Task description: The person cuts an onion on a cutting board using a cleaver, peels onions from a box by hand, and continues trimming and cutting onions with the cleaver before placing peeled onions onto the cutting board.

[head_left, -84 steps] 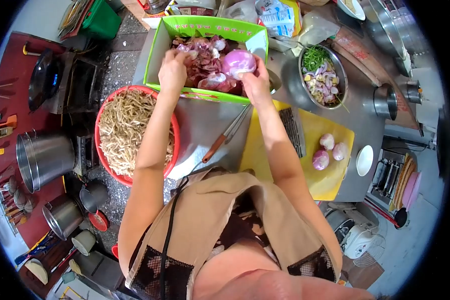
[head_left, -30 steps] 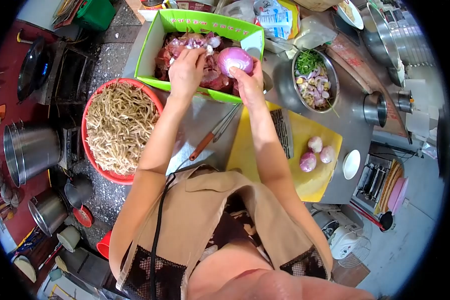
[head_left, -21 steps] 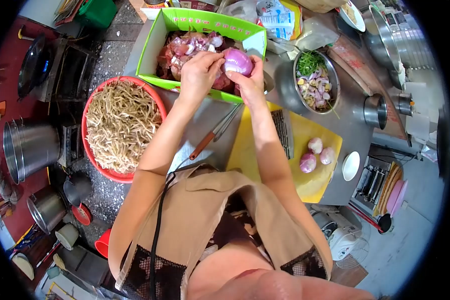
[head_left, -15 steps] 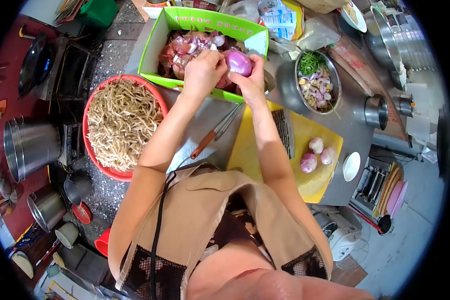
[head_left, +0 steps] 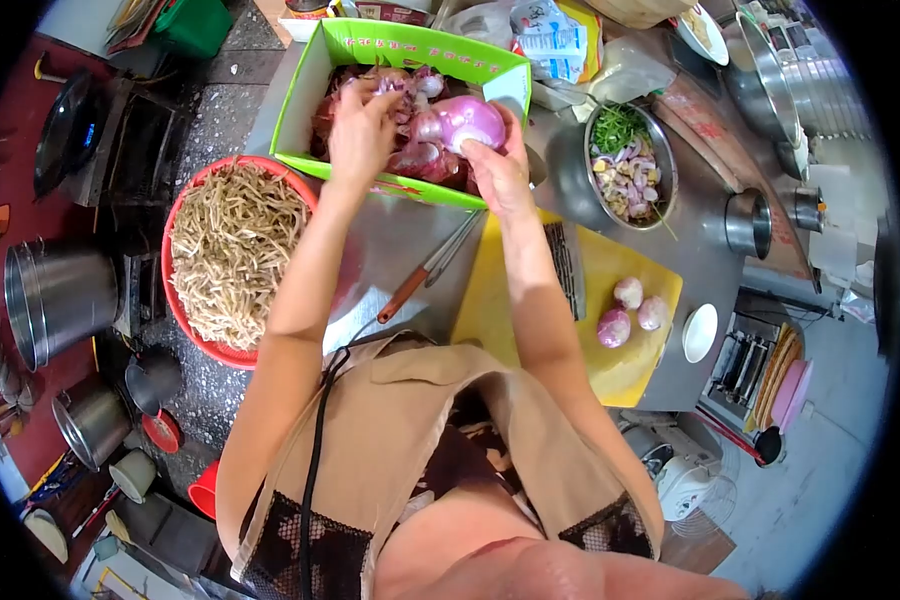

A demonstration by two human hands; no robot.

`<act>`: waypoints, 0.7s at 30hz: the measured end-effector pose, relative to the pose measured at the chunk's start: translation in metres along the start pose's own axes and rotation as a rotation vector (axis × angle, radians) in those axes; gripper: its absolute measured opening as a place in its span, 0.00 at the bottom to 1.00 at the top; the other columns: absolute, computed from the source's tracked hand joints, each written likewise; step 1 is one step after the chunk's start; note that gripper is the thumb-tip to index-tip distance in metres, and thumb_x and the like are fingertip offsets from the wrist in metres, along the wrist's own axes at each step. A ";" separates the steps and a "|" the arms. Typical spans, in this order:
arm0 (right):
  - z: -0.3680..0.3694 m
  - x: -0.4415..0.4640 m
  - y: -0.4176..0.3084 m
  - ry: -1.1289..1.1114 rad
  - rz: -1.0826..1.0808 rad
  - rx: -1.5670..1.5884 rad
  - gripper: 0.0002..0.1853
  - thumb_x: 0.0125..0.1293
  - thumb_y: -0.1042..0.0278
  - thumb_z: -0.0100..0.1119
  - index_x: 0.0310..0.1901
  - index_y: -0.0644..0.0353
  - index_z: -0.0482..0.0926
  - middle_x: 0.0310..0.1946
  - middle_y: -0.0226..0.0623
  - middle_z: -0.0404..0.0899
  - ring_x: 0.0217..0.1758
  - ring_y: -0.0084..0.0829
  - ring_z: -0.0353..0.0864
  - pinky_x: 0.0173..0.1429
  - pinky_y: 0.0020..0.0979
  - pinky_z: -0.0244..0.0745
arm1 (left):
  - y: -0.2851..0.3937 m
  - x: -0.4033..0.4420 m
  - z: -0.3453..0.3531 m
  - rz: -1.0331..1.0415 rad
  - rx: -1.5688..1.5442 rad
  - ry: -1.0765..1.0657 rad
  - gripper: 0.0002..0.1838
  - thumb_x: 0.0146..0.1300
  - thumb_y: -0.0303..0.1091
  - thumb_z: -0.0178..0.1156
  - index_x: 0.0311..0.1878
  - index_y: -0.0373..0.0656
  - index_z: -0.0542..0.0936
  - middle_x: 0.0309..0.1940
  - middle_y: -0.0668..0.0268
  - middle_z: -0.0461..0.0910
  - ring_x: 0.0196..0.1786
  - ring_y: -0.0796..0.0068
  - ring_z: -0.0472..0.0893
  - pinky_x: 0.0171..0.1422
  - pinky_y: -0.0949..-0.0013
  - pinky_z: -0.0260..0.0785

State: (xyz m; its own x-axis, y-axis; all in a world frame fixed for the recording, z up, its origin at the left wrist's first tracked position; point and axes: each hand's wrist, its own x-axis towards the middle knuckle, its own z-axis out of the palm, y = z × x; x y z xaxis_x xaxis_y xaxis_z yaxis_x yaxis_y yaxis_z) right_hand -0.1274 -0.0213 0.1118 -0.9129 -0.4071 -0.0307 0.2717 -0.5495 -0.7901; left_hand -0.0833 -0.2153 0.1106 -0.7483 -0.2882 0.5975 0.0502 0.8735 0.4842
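A purple onion [head_left: 473, 122] is held in my right hand [head_left: 500, 165], over the right part of a green cardboard box [head_left: 300, 95]. Loose onion skins [head_left: 420, 160] fill the box. My left hand [head_left: 362, 130] hovers over the skins at the left, its fingers spread and apart from the onion; nothing clear is in it. On the yellow cutting board [head_left: 630, 375] lie three small peeled onions [head_left: 613, 327] and a dark-patterned cleaver blade [head_left: 568, 270]. A tool with a wooden handle [head_left: 404, 294] rests on the metal table between my forearms.
A red basin [head_left: 173, 290] of pale thin strips stands at the left. To the right are a steel bowl [head_left: 625, 165] of chopped onion and greens, a small white bowl [head_left: 700, 332] and a steel pot [head_left: 748, 222]. Plastic bags [head_left: 555, 40] lie behind the box.
My left hand has moved left, away from the onion, and its fingers have opened. My right hand keeps hold of the onion, with only a slight shift.
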 end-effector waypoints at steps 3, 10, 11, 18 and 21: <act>0.004 -0.002 -0.001 -0.015 0.036 -0.019 0.32 0.54 0.83 0.66 0.61 0.62 0.65 0.54 0.40 0.74 0.56 0.31 0.77 0.61 0.33 0.75 | 0.054 -0.003 -0.017 -0.053 -0.375 0.012 0.14 0.56 0.29 0.66 0.47 0.43 0.83 0.44 0.58 0.79 0.44 0.57 0.82 0.48 0.62 0.75; 0.002 -0.003 0.005 0.033 -0.038 -0.197 0.35 0.50 0.82 0.69 0.60 0.61 0.64 0.52 0.36 0.75 0.54 0.28 0.76 0.61 0.30 0.73 | 0.065 -0.008 -0.010 0.073 -0.246 -0.030 0.13 0.56 0.31 0.66 0.46 0.46 0.84 0.39 0.65 0.82 0.38 0.61 0.83 0.39 0.62 0.77; 0.001 -0.003 0.006 0.033 -0.038 -0.196 0.35 0.50 0.82 0.69 0.60 0.61 0.64 0.52 0.36 0.75 0.54 0.28 0.76 0.61 0.30 0.73 | 0.063 -0.008 -0.009 0.080 -0.241 -0.047 0.12 0.56 0.31 0.66 0.44 0.46 0.84 0.39 0.63 0.82 0.37 0.61 0.83 0.38 0.62 0.77; -0.001 -0.004 0.009 0.058 -0.058 -0.381 0.36 0.47 0.83 0.68 0.59 0.59 0.64 0.52 0.37 0.73 0.54 0.31 0.76 0.60 0.34 0.74 | 0.046 0.002 -0.002 -0.074 -0.244 -0.034 0.08 0.55 0.30 0.66 0.38 0.41 0.84 0.32 0.58 0.84 0.34 0.59 0.84 0.37 0.64 0.75; 0.001 -0.006 -0.001 0.045 -0.006 -0.128 0.35 0.49 0.85 0.65 0.59 0.59 0.63 0.53 0.40 0.73 0.55 0.36 0.77 0.61 0.40 0.75 | 0.011 0.015 -0.008 -0.324 0.024 -0.148 0.13 0.57 0.34 0.64 0.45 0.43 0.84 0.33 0.54 0.83 0.35 0.57 0.84 0.41 0.60 0.75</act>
State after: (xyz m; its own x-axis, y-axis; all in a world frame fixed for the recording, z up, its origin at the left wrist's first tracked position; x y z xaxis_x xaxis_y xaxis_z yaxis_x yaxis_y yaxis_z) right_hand -0.1216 -0.0191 0.1133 -0.9280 -0.3692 -0.0507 0.2273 -0.4528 -0.8622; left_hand -0.0893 -0.2129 0.1300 -0.8105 -0.4935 0.3156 -0.2198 0.7556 0.6171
